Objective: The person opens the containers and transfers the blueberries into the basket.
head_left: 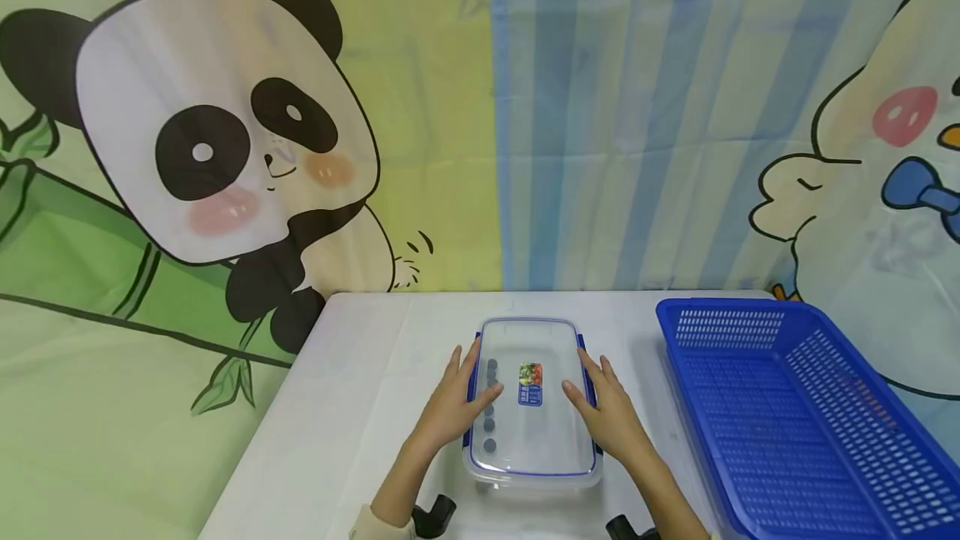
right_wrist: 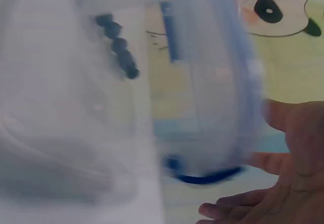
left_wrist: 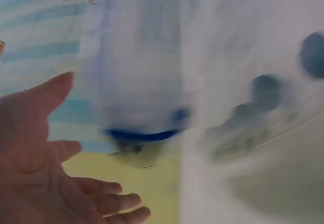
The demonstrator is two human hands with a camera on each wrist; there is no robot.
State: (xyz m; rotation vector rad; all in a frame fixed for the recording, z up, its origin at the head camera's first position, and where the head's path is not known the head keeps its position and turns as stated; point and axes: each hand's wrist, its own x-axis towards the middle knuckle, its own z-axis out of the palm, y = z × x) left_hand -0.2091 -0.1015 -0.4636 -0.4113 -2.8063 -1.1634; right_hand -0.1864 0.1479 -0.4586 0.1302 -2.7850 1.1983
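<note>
A clear plastic food container [head_left: 555, 432] with a blue-rimmed lid and blue side latches lies on the white table. A colourful label [head_left: 530, 384] sits in the middle of its lid. Several dark round things [head_left: 490, 445] show through the left side in a row; their kind is unclear. At the container's left edge is my left hand [head_left: 456, 403], fingers spread and fairly straight. My right hand [head_left: 609, 415] is at the opposite edge, also with extended fingers. Both wrist views are blurred, so whether either hand touches the container cannot be told.
To the right stands a blue perforated plastic basket [head_left: 780, 398]. Behind the white table [head_left: 367, 382] hangs a printed curtain [head_left: 435, 148] with a panda and stripes.
</note>
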